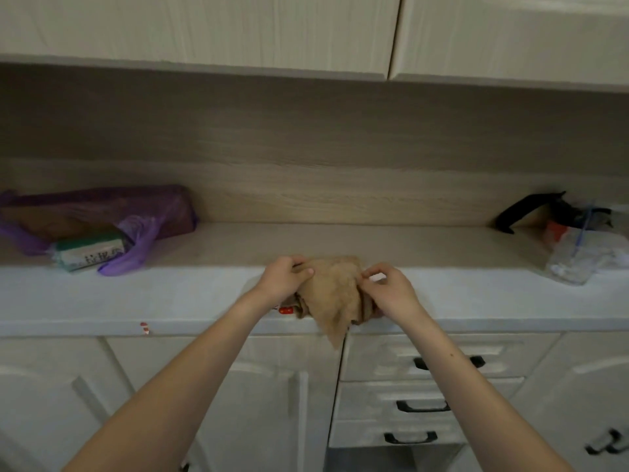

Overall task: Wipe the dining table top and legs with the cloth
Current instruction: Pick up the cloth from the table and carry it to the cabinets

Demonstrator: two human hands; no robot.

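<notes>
Cloth (335,294), tan and crumpled, is held from both sides. The thumb and fingers (304,271) of the left hand (284,282) are curled onto its upper left edge. The fingertips (372,270) of the right hand (391,294) are drawn together, pinching a fold at its upper right. The two hands sit close together with the bunched fabric between them, and bare forearms reach in from below.

The cloth lies on the pale surface (136,294) at its front lip. One corner hangs over the edge, in front of the seam between a cupboard door and the drawers (422,383) with black handles. A small red label (286,310) peeks out beneath the left hand.

Farther left on the surface lies a purple plastic bag (102,209), with a green and white packet (90,252) touching it. Far right, a clear plastic bag (575,264) lies beside a black handled object (520,212) that is too dim to identify. White wall cupboards (204,28) hang above a wood-grain back panel (323,148).
</notes>
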